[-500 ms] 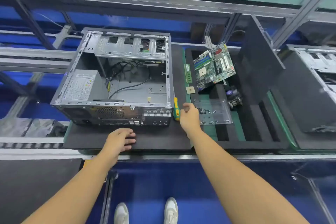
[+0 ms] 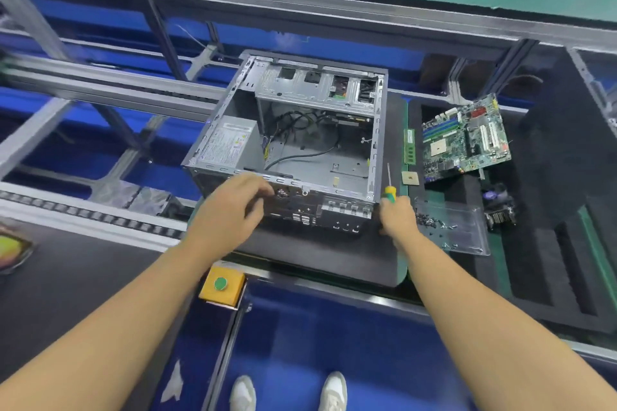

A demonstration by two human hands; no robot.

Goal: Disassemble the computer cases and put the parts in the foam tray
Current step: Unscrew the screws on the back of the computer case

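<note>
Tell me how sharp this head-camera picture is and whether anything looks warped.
Head view: computer case and motherboard crisp; left hand and left-edge rails smeared; screwdriver in right hand readable; wide-angle stretch toward corners; light even.

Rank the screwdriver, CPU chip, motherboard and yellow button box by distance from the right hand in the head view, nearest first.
1. screwdriver: gripped in the right hand itself.
2. CPU chip: just beyond the hand.
3. motherboard: farther back, to the right.
4. yellow button box: far off to the left.
</note>
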